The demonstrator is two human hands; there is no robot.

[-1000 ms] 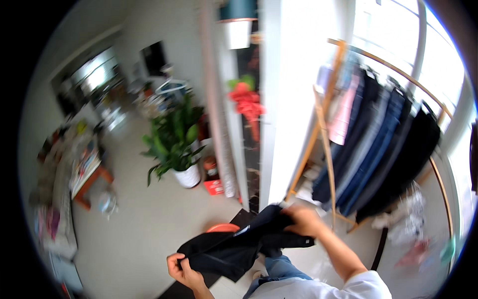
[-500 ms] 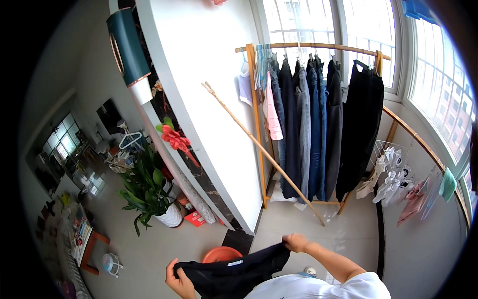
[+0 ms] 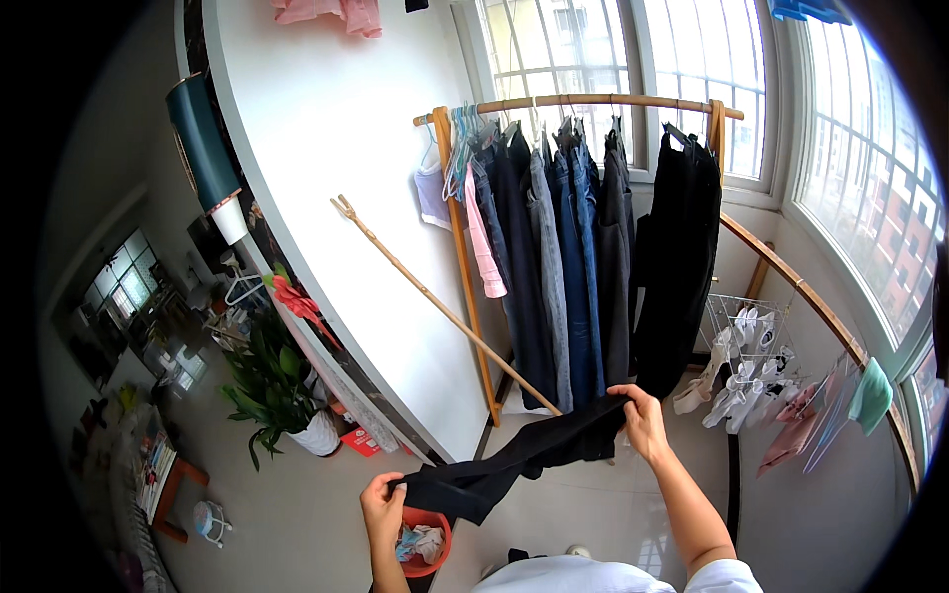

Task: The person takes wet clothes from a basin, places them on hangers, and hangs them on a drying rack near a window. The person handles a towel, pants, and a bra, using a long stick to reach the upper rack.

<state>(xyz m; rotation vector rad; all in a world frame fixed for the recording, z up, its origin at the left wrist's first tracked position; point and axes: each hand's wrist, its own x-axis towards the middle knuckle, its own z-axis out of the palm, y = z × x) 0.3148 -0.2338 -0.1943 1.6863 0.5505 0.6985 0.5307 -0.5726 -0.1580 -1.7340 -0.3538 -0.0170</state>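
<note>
A black garment, probably trousers, stretches between my two hands in front of my body. My left hand pinches its left end, which lies folded. At the other end, my right hand grips a top corner, held higher and farther forward. The cloth droops in the middle and partly covers an orange-red basin on the floor. Light-coloured clothes show inside the basin, just by my left hand. Beyond my right hand, black trousers hang from the rack.
A wooden rack holds jeans and trousers on hangers. A forked bamboo pole slants in front of it. On the right, a wooden rail carries socks and small cloths. A potted plant stands left of the wall end.
Both hands have risen and moved forward with the black garment, the right one farther. The garment now hangs narrower and slanted. The view has shifted, and clothes in the basin have come into sight.
</note>
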